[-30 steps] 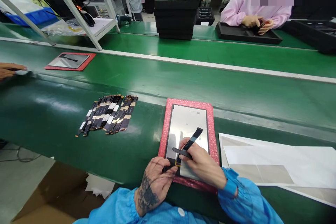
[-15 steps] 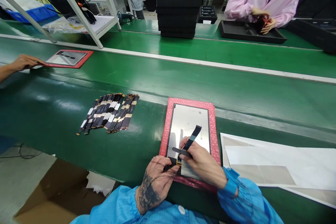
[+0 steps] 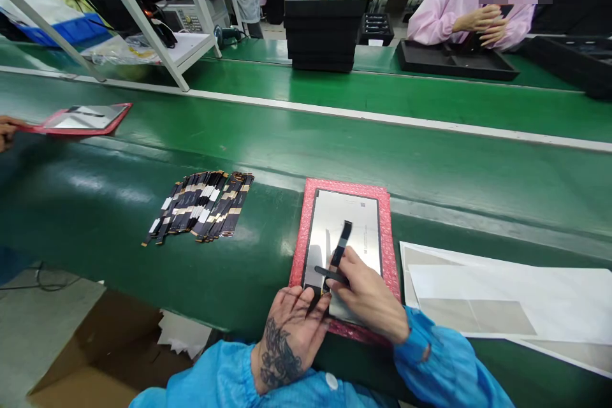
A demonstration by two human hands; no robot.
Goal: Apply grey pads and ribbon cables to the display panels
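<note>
A silver panel [image 3: 347,217] lies on a pink foam sheet [image 3: 344,188] at the near edge of the green bench. A black flex strip [image 3: 341,241] lies along the panel. My right hand [image 3: 368,296] pinches a thin dark tool [image 3: 329,274] against the strip's lower end. My left hand [image 3: 294,322] rests beside it, fingers laid flat and pressing the panel's bottom edge near the strip's connector.
A fanned pile of several black flex strips [image 3: 201,204] lies to the left. White sheets [image 3: 502,296] lie to the right. Another person's hand [image 3: 7,131] holds a second pink-backed panel [image 3: 79,118] at far left. Stacked black trays [image 3: 325,25] and a pink-sleeved person [image 3: 471,16] are behind.
The strip's free end has come down from tilting right to lying along the panel. My left fingers have flattened. At far left another person has picked up the second panel.
</note>
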